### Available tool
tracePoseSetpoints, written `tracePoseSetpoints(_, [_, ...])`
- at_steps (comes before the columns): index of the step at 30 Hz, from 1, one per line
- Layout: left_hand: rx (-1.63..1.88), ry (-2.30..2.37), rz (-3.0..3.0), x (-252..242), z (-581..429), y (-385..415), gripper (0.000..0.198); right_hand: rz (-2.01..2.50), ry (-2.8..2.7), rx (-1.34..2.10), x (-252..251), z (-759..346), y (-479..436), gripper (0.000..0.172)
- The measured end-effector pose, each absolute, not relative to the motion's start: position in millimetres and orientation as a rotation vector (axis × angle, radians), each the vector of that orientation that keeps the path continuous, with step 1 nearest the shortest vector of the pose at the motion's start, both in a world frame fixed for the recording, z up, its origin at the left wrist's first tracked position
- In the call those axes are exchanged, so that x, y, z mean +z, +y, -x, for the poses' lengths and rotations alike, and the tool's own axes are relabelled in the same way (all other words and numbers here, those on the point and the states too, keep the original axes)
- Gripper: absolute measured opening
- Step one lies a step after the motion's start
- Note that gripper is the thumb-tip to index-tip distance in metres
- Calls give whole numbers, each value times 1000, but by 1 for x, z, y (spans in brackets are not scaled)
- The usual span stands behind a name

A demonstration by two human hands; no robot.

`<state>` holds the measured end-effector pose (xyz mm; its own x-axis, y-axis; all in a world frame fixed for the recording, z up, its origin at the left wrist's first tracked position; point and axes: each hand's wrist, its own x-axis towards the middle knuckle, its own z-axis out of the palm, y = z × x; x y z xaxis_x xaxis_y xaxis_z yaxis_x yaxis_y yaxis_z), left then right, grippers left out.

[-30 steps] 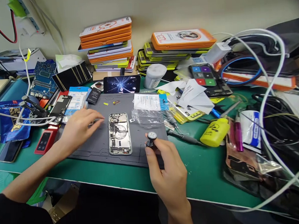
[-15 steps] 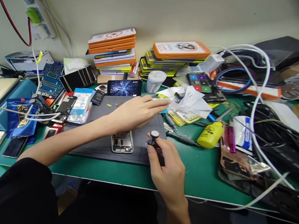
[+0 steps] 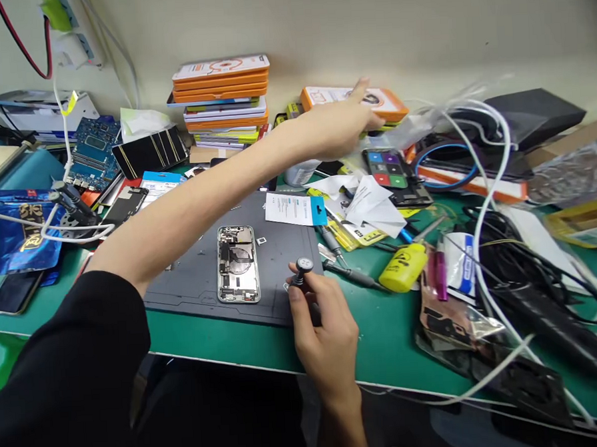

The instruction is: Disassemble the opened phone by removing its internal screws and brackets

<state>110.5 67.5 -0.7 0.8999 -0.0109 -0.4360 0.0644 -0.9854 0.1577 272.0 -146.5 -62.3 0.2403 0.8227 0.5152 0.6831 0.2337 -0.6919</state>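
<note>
My right hand (image 3: pixel 327 329) grips a screwdriver (image 3: pixel 304 265) by its dark handle, the round cap pointing up; its tip is hidden. To its left an opened phone (image 3: pixel 237 267) lies on the grey work mat (image 3: pixel 277 304), its inner parts showing. A small square frame-like piece (image 3: pixel 262 241) lies by the phone's upper right. My left arm stretches across the mat, and my left hand (image 3: pixel 341 124) is in front of an orange box (image 3: pixel 316 97), fingers apart. Just beyond the fingertips is a blurred clear plastic sheet or bag (image 3: pixel 408 130).
A white and blue packet (image 3: pixel 290 209) lies at the mat's back right. Stacked boxes (image 3: pixel 221 87) stand against the wall. Right of the mat are a yellow bottle (image 3: pixel 405 268), dark-handled tools (image 3: pixel 354 274) and tangled cables (image 3: pixel 522 285). A circuit board (image 3: pixel 95 154) leans at the left.
My left hand has moved up and right from over the mat towards the back boxes, uncovering the phone and packet. My right hand still holds the screwdriver. The view has shifted slightly.
</note>
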Motion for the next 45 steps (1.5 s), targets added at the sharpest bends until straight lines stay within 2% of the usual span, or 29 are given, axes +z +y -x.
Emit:
tracePoseSetpoints(2, [-544,166,-2912,17,-118,70,39,1484,-1493,166,-62,-272,-147,28])
tracePoseSetpoints(7, [353,887,-2828,69,-138,61,33,1472,-1482,137,-61,-273,-148,28])
tracePoseSetpoints(9, [536,989,-2852,75,-122,44,40,1483,-1445,119,-60,-273,-149,27])
tracePoseSetpoints(18, [400,1555,-2717,32,4,-27,15,1470,-1361,168,-56,-269,-154,28])
tracePoseSetpoints(22, [307,1517,-2632,25,27,-35,20,1462,-1357,184,-57,-270,-155,29])
tracePoseSetpoints(25, [263,1479,-2566,21,36,-45,31,1477,-1353,202,-58,-271,-155,29])
tracePoseSetpoints(29, [305,1611,-2452,13,40,-58,36,1460,-1362,221,-58,-272,-154,29])
tracePoseSetpoints(35, [593,1689,-2392,6,29,-74,20,1445,-1378,223,-57,-272,-153,30])
tracePoseSetpoints(39, [818,1578,-2380,0,-4,-89,15,1446,-1375,229,-59,-272,-154,30])
tracePoseSetpoints(45, [739,1401,-2560,-20,-49,-96,16,1471,-1355,219,-58,-271,-154,31])
